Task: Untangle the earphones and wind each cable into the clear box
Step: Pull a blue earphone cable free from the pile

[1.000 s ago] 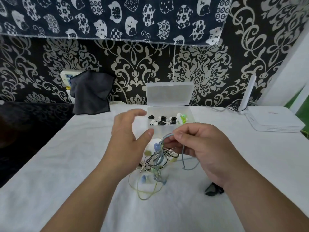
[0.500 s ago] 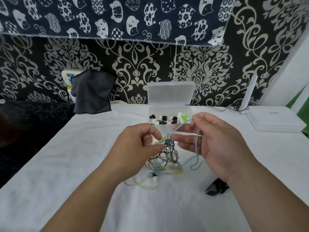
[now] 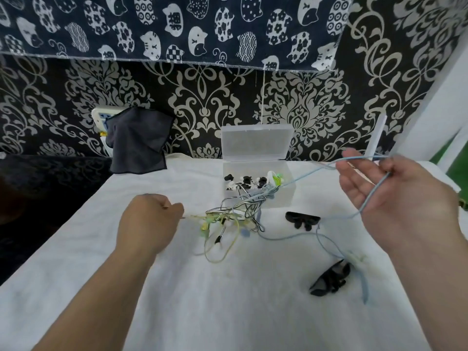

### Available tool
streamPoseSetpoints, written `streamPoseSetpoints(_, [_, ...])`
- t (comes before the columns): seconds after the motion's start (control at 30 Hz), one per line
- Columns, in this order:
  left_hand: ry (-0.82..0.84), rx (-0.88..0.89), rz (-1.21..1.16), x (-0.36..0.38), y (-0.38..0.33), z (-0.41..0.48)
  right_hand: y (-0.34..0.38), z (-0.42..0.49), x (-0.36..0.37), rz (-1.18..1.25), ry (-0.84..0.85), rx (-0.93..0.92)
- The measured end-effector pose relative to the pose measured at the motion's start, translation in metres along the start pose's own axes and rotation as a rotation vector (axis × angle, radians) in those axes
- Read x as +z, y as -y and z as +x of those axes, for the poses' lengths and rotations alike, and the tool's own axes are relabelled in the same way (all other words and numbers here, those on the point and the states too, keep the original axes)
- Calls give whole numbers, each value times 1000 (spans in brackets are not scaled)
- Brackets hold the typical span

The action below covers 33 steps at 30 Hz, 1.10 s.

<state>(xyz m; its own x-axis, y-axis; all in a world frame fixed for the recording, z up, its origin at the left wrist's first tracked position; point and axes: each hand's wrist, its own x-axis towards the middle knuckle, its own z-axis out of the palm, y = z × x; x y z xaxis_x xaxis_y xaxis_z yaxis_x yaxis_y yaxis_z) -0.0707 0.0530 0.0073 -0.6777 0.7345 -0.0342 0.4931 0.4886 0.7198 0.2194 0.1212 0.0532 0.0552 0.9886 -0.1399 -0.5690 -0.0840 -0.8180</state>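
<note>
Fingers [image 3: 174, 208] of the left hand [image 3: 149, 224] pinch the yellow cable [image 3: 193, 216], the right hand [image 3: 395, 198] loosely hooks the blue cable [image 3: 304, 177]; best drawn apart slowly so the tangle [image 3: 238, 211] loosens rather than tightens.

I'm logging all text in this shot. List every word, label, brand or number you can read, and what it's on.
Nothing reads for certain.
cat-print cloth: a dark character on some cats, too blurred to read.
white wall panel: blue marks, too small to read.
clear box: no label shows.
</note>
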Motion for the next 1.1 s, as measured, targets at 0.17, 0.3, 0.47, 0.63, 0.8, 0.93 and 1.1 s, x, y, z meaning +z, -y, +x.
streamPoseSetpoints(0.17, [-103, 345, 340, 14, -5, -11, -3, -16, 17, -42, 359, 76])
streamPoseSetpoints(0.3, [241, 676, -153, 22, -30, -36, -17, -31, 33, -64, 538, 181])
streamPoseSetpoints(0.47, [372, 655, -202, 34, -34, -47, -19, -39, 40, -19, 663, 189])
streamPoseSetpoints(0.63, [248, 556, -187, 30, -29, -36, -7, -30, 34, 43, 555, 91])
streamPoseSetpoints(0.8, [297, 466, -378, 21, -29, -36, -12, -13, 22, -264, 217, 77])
streamPoseSetpoints(0.93, [345, 380, -454, 23, -29, -33, -19, -12, 14, -675, 135, 149])
streamPoseSetpoints(1.1, [514, 218, -634, 25, -28, -33, -24, -28, 14, -1191, 479, 189])
